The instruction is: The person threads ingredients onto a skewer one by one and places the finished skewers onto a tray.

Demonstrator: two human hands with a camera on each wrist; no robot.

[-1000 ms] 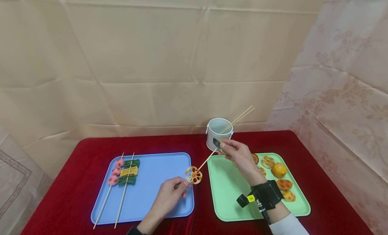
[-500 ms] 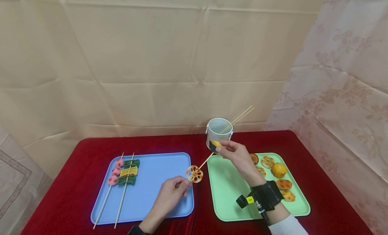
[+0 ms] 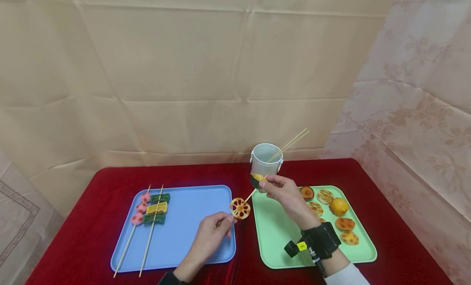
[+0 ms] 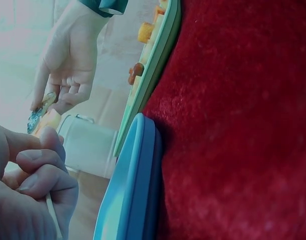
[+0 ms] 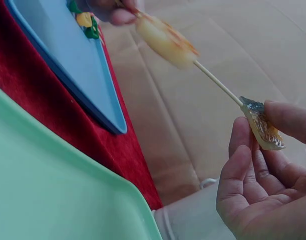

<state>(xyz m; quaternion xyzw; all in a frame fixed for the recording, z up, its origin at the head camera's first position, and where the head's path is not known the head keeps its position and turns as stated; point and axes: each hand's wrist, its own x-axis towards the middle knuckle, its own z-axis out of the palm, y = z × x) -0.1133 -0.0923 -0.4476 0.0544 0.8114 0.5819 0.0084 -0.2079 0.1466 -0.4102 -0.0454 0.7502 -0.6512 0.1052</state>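
In the head view my left hand pinches a bamboo skewer just below a toy lotus root slice threaded on it. The skewer slants up and right to my right hand. Between thumb and fingers the right hand pinches a toy pumpkin slice, yellow with dark green skin. From the right wrist, the skewer's far end meets this pumpkin slice at its skin side, and bare stick shows between it and the lotus root slice. The left wrist view shows curled left fingers around the stick.
The blue tray on the left bears two loaded skewers, one with pink pieces, one with green and yellow pieces. Toy food pieces lie along the right of the green tray. Behind stands a white bucket with thin skewers.
The left hand and lotus root skewer have shifted slightly right and up. The right hand has come down and left with the pumpkin slice, which has turned to show its yellow side.
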